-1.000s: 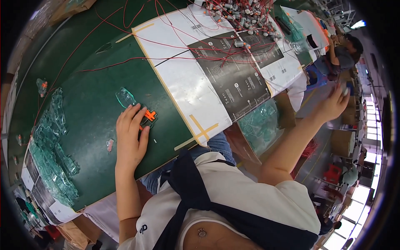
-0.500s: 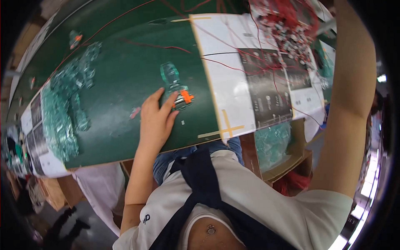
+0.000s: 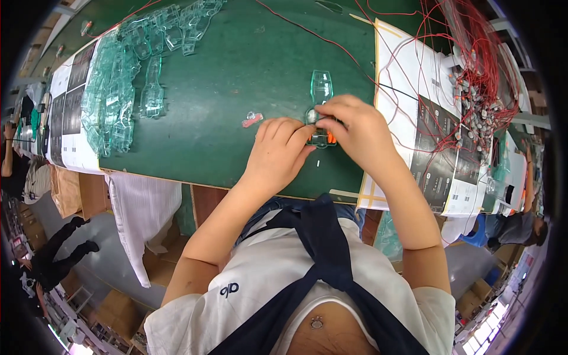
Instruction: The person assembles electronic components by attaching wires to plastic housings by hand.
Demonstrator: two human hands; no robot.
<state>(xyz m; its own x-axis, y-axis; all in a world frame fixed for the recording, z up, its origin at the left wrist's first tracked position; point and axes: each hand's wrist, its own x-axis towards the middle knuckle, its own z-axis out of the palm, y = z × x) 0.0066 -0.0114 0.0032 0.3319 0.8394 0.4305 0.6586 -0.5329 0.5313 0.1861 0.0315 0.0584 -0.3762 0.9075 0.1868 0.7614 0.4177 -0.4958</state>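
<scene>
A clear green-tinted plastic shell [image 3: 321, 86] lies on the green table in front of me, with orange pieces [image 3: 331, 138] at its near end. My left hand [image 3: 276, 151] is closed at the shell's left side, fingertips gripping its edge. Above the shell's middle, my right hand [image 3: 362, 129] pinches a small round silvery part [image 3: 312, 116] between thumb and fingers. My fingers partly hide the shell's middle and whatever lies beneath them.
Many clear plastic shells [image 3: 110, 94] are heaped at the left. To the right, red wires with small parts [image 3: 476, 112] pile up on taped white-and-black printed sheets [image 3: 399, 65]. A small pinkish piece [image 3: 252, 119] lies left of the shell. Other people are at both sides.
My right arm has come down from the far right, and its hand now holds a round silvery part over the shell. My left hand still sits at the shell. The view has shifted.
</scene>
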